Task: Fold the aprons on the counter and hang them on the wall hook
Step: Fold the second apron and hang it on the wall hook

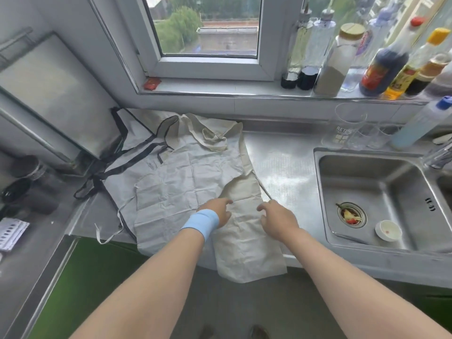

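Head view: on a drinking glass (343, 133) beside the sink (367, 243) the letters "RETI" are read, the rest being indistinct. Labels on the bottles (384, 67) along the sill (220, 88) and the small print on the grey apron (171, 182) are illegible. The cream apron (247, 243) lies creased on the worktop (288, 167), overlapping the grey one, its near end hanging past the front edge. The left hand (216, 212) and right hand (277, 221) are laid on it, fingers loosely spread, nothing gripped.
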Available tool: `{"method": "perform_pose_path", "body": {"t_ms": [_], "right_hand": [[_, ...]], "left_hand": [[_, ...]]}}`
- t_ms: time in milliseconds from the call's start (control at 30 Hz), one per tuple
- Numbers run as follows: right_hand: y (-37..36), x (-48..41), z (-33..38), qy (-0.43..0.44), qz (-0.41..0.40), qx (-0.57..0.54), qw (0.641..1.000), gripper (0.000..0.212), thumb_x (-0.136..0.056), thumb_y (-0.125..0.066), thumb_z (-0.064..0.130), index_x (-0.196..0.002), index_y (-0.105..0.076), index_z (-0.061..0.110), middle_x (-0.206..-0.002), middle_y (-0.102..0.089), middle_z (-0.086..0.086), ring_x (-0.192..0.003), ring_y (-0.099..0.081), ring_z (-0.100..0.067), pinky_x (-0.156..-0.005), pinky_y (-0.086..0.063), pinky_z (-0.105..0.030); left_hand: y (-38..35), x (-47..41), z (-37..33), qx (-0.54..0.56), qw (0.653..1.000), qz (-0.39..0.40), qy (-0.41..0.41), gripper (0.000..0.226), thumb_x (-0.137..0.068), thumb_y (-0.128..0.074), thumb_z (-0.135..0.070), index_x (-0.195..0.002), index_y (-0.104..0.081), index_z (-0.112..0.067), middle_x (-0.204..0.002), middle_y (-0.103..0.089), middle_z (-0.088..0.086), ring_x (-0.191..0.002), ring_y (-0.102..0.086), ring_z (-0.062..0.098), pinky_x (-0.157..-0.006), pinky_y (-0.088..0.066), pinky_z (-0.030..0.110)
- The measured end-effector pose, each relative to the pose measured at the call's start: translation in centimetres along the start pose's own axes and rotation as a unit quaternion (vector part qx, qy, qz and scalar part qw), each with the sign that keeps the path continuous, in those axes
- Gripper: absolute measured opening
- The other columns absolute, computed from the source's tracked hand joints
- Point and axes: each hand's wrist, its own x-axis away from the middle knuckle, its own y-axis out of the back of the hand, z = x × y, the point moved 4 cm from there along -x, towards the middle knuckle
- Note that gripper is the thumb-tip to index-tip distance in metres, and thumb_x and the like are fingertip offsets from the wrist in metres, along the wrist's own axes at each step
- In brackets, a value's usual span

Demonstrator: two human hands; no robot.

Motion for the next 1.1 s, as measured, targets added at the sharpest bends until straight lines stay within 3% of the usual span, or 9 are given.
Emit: {"method": "perform_pose_path", "body": {"t_ms": [233, 400, 500, 667, 767, 867, 967, 1033, 1100], "right_hand": [[3.7, -7.4, 0.9, -0.065, -0.023, -0.019, 0.997, 0.039, -0.098, -0.044, 0.021, -0.137, -0.048, 0.023, -0.128, -0.056, -0.003, -0.112, -0.058, -0.026, -0.083, -0.048, -0.035], [2.3, -11.4, 0.5, -0.142, 0.027, 0.012, 0.989, 0.030, -0.097, -0.044, 0.022, -0.126, -0.046, 0.016, -0.122, -0.055, -0.008, -0.110, -0.058, -0.030, -0.074, -0.042, -0.035], [1.3, -12.5, 0.0, -0.200, 0.049, 0.028, 0.978, 0.022, -0.095, -0.045, 0.021, -0.116, -0.049, 0.014, -0.118, -0.060, -0.006, -0.107, -0.060, -0.029, -0.072, -0.040, -0.033], [2.1, -14.3, 1.1, -0.246, 0.075, 0.081, 0.963, 0.025, -0.091, -0.045, 0.016, -0.113, -0.058, 0.015, -0.121, -0.059, -0.005, -0.112, -0.058, -0.027, -0.081, -0.043, -0.032], [5.0, -15.8, 3.6, -0.225, 0.007, 0.068, 0.972, 0.023, -0.091, -0.042, 0.021, -0.108, -0.056, 0.014, -0.111, -0.062, -0.007, -0.101, -0.058, -0.030, -0.078, -0.040, -0.035], [7.3, -17.4, 7.5, -0.175, 0.016, -0.139, 0.975, 0.016, -0.092, -0.043, 0.024, -0.089, -0.056, 0.015, -0.087, -0.071, -0.004, -0.075, -0.065, -0.028, -0.060, -0.043, -0.029], [8.8, -18.8, 12.8, -0.119, 0.100, -0.401, 0.903, 0.015, -0.096, -0.054, 0.018, -0.084, -0.059, 0.011, -0.076, -0.069, -0.008, -0.051, -0.059, -0.021, -0.048, -0.046, -0.026], [9.9, -19.7, 15.0, -0.087, 0.097, -0.478, 0.869, 0.009, -0.096, -0.060, 0.016, -0.092, -0.065, 0.009, -0.081, -0.069, -0.009, -0.055, -0.059, -0.018, -0.051, -0.051, -0.028], [10.3, -20.6, 16.0, -0.071, 0.102, -0.518, 0.846, 0.012, -0.095, -0.063, 0.016, -0.103, -0.068, 0.008, -0.092, -0.073, -0.012, -0.067, -0.067, -0.020, -0.057, -0.055, -0.032]], "left_hand": [[4.1, -4.3, -3.2, -0.095, 0.987, -0.079, -0.103, 0.042, -0.095, -0.049, -0.024, -0.136, -0.050, -0.036, -0.145, -0.040, -0.002, -0.135, -0.035, 0.022, -0.104, -0.036, 0.039], [4.2, -9.5, -3.1, -0.246, 0.960, -0.035, -0.130, 0.051, -0.093, -0.051, -0.030, -0.142, -0.042, -0.040, -0.162, -0.001, 0.001, -0.147, -0.005, 0.027, -0.112, -0.025, 0.045], [4.5, -11.8, -1.6, -0.245, 0.958, -0.032, -0.143, 0.054, -0.088, -0.057, -0.022, -0.140, -0.043, -0.029, -0.161, -0.007, 0.005, -0.145, -0.013, 0.028, -0.108, -0.030, 0.043], [5.8, -14.0, 1.5, -0.111, 0.980, 0.000, -0.163, 0.066, -0.081, -0.056, -0.002, -0.142, -0.040, -0.025, -0.142, -0.041, 0.003, -0.126, -0.045, 0.029, -0.101, -0.043, 0.040], [6.7, -14.9, 3.1, 0.035, 0.993, 0.000, -0.111, 0.059, -0.082, -0.051, -0.001, -0.135, -0.041, -0.027, -0.136, -0.051, -0.003, -0.121, -0.053, 0.024, -0.099, -0.045, 0.036], [8.1, -14.6, 2.9, 0.174, 0.979, -0.033, -0.103, 0.064, -0.082, -0.061, -0.018, -0.136, -0.030, -0.035, -0.133, -0.050, -0.012, -0.108, -0.059, 0.020, -0.091, -0.048, 0.033], [10.9, -14.2, 3.2, 0.347, 0.928, -0.098, -0.092, 0.060, -0.080, -0.062, -0.025, -0.131, -0.038, -0.042, -0.114, -0.055, -0.018, -0.084, -0.065, 0.014, -0.078, -0.051, 0.025], [13.1, -14.1, 4.4, 0.382, 0.911, -0.136, -0.069, 0.028, -0.085, -0.060, -0.016, -0.104, -0.059, -0.036, -0.082, -0.059, -0.019, -0.065, -0.056, 0.011, -0.063, -0.043, 0.019], [14.5, -14.2, 6.7, 0.423, 0.894, -0.145, -0.026, 0.020, -0.089, -0.055, -0.012, -0.081, -0.064, -0.028, -0.068, -0.062, -0.010, -0.057, -0.052, 0.017, -0.055, -0.042, 0.021]]}}
